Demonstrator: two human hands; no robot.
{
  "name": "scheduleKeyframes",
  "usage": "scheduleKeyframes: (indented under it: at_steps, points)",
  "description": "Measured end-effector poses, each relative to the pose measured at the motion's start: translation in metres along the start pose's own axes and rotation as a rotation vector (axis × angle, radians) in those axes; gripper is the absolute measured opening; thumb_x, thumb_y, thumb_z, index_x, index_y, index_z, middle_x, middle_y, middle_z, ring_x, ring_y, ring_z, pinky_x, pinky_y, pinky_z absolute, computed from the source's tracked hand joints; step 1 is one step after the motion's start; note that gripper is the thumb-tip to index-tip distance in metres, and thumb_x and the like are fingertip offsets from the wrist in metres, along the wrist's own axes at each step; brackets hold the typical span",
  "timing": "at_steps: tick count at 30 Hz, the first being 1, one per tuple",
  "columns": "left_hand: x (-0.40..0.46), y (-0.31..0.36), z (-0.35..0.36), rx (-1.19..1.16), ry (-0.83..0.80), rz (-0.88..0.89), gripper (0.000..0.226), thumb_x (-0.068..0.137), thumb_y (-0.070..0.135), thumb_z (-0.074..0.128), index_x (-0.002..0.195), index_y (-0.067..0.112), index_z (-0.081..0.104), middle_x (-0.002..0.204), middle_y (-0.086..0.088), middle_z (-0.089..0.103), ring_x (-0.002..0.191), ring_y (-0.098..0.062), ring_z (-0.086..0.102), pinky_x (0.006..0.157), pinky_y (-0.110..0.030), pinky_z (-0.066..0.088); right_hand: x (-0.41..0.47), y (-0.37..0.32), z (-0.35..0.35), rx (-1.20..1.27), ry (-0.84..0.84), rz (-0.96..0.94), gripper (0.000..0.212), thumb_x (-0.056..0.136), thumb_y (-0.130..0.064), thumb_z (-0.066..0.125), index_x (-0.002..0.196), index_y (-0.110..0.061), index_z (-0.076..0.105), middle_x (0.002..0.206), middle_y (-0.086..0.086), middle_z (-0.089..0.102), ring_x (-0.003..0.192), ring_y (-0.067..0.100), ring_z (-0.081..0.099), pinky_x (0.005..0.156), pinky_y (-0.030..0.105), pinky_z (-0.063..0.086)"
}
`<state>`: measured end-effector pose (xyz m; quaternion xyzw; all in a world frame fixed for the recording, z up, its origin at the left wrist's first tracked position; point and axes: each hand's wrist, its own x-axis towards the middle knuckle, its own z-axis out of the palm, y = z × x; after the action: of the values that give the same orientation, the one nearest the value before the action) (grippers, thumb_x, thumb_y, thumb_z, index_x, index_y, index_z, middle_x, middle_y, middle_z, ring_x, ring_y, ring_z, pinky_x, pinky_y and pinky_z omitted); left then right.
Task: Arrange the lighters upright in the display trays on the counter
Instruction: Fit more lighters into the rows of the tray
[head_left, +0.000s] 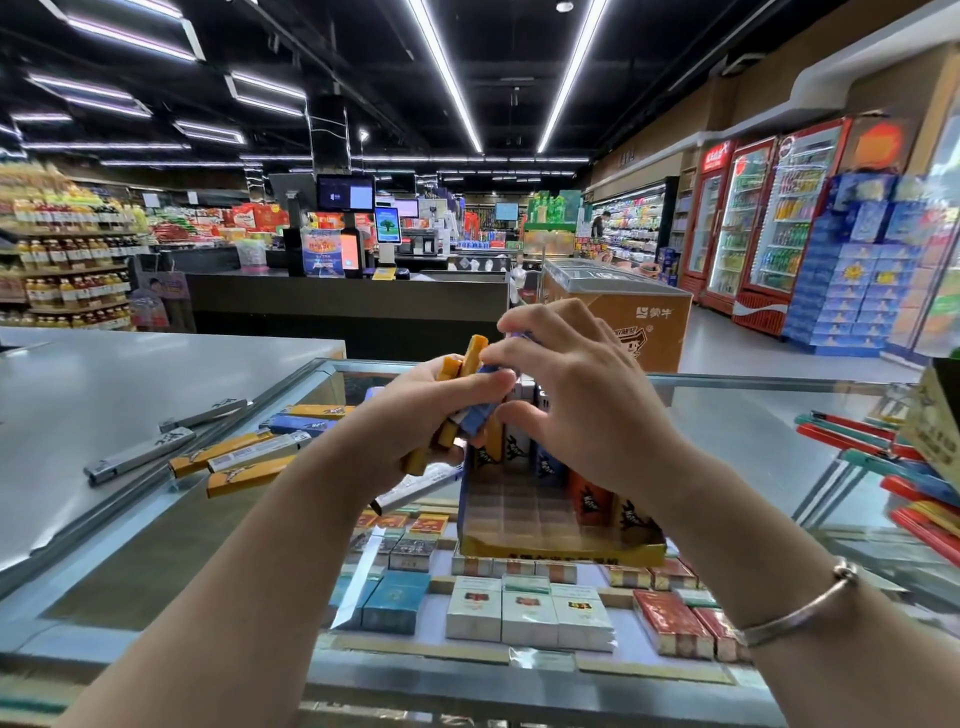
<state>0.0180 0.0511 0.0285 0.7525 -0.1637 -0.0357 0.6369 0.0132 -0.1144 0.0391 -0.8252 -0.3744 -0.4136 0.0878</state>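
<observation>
Gripping a fanned bunch of yellow and blue lighters (470, 400), the left hand (415, 421) works as a magazine held just above the display tray (550, 545), which probably keeps the supply close to the slots and spares repeated reaching to the counter. Its fingers are curled firmly round the lower ends of the bunch, leaving the tops exposed where they can be picked off. The right hand (576, 395) meets the bunch from the far side, with thumb and fingertips closing on what looks like a blue lighter at the top; how firmly it is pinched cannot be told, since the fingers hide the contact. Both hands hover over the tray's back rows, where several lighters already stand upright, packed against one another; the orange and yellow ones on the right side near the wrist stand the same way. The front compartments of the grid are bare, so the filling seems to run from back to front, a sensible order because standing lighters would otherwise block the reach. More loose lighters (244, 457) lie flat on the glass counter (753, 431) to the left, well apart from the tray, some silver, some yellow, one blue. I judge the task well short of halfway.
</observation>
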Motion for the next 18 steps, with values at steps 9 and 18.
scheduleKeyframes:
  at_steps: [9,18]
  points:
    - [0.001,0.001,0.003,-0.379,0.022,-0.095,0.031,0.069,0.037,0.063,0.085,0.011,0.057,0.061,0.0,0.054,0.048,-0.007,0.049,0.038,-0.016,0.039,0.0,-0.009,-0.001,0.146,0.014,-0.024,0.034,0.073,-0.019,0.077,0.099,-0.006,0.061,0.101,0.01,0.063,0.092,0.027,0.06,0.077,0.046,0.053]
    - [0.005,-0.005,0.005,-0.33,0.034,-0.133,0.025,0.08,0.037,0.061,0.082,0.012,0.062,0.06,-0.001,0.059,0.048,-0.008,0.052,0.037,-0.017,0.042,0.0,-0.013,0.0,0.117,-0.039,-0.059,0.016,0.082,-0.015,0.067,0.095,-0.006,0.069,0.087,0.008,0.068,0.077,0.026,0.064,0.062,0.042,0.055]
